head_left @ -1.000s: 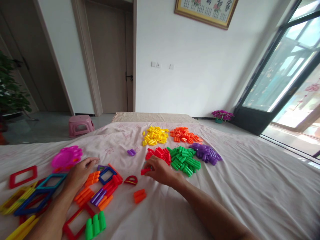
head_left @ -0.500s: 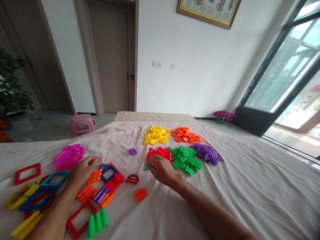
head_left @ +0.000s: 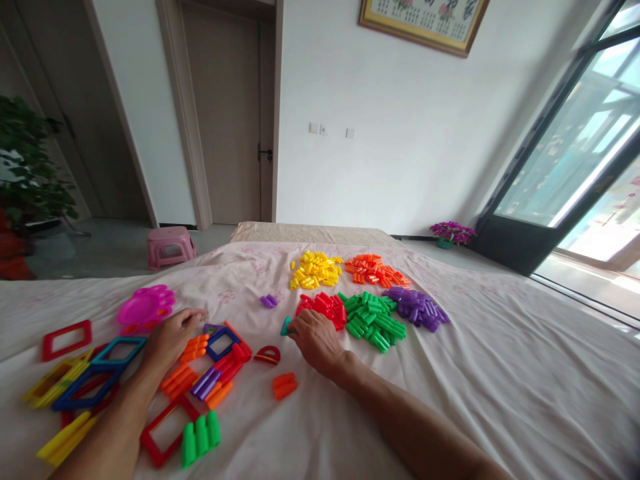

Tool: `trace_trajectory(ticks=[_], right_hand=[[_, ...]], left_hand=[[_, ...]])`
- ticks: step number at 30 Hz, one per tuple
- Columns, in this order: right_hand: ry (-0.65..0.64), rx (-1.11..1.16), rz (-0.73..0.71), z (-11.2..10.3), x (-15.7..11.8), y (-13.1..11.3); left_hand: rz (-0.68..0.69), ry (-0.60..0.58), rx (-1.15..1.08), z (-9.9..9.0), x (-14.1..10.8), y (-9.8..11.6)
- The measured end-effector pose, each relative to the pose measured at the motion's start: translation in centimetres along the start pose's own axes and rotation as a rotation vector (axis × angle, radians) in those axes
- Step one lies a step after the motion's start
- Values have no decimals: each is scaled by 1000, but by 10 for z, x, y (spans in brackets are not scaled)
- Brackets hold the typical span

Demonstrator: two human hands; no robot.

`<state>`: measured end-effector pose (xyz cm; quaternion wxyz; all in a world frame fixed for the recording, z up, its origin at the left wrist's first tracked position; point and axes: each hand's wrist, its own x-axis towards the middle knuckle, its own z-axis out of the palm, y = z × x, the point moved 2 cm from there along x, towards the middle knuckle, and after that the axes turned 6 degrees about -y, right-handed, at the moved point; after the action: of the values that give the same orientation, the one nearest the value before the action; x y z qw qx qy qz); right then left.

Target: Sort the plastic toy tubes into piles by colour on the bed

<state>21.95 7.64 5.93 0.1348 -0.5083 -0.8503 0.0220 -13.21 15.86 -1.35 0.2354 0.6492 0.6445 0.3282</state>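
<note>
My right hand (head_left: 316, 339) is closed on a small teal piece (head_left: 285, 326), which sticks out left of the fingertips. Just beyond it lies a pile of red pieces (head_left: 325, 308), with green pieces (head_left: 375, 320) to its right. My left hand (head_left: 175, 331) rests between a pink flower-shaped tray (head_left: 145, 308) and some orange pieces (head_left: 195, 347); its fingers are bent together, and whether they hold anything is too small to tell. A blue frame (head_left: 223, 342) and a red half-round piece (head_left: 267, 355) lie between the hands.
Yellow pieces (head_left: 316, 269), orange-red pieces (head_left: 376, 270) and purple pieces (head_left: 417, 308) form piles farther back. Colored frames, including a red one (head_left: 67, 340), lie at the left. A pink stool (head_left: 171, 247) stands beyond the cloth-covered table (head_left: 480, 373).
My right hand has shifted slightly left, and the teal piece now shows more clearly at its fingertips. The whole view has moved a little; my left hand stays by the tray.
</note>
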Motion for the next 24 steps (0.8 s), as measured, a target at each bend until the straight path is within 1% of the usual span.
trace_trajectory(ticks=[2, 3, 5, 7, 9, 11, 13, 16, 18, 20, 22, 24], right_hand=[[50, 134, -22, -5, 0, -7], [44, 200, -42, -7, -1, -9], [-37, 329, -100, -8, -3, -12], [-166, 420, -170, -6, -7, -13], [-271, 447, -232, -5, -12, -12], [-344, 437, -285, -5, -15, -11], [-398, 424, -304, -6, -17, -11], [-457, 443, -265, -6, -19, -13], [-479, 492, -243, -5, -20, -15], [-467, 538, -227, -4, -20, -14], [-419, 564, -183, -6, -18, -11], [-344, 577, -115, -11, -14, -4]], left_hand=[[-1, -2, 8, 0, 0, 0], [-2, 0, 17, 0, -1, 1], [-4, -2, 32, 0, -1, 1], [-11, -8, 45, 0, -1, 2], [-20, -11, 51, 0, -1, 2], [-20, -10, 51, 0, 0, 1], [-13, -9, 44, 0, 0, 1], [-9, -9, 35, 0, 0, 2], [-10, -7, 35, 0, -1, 3], [-8, -3, 40, 0, -3, 5], [-7, 0, 39, -1, -4, 6], [-2, 3, 32, -1, -4, 6]])
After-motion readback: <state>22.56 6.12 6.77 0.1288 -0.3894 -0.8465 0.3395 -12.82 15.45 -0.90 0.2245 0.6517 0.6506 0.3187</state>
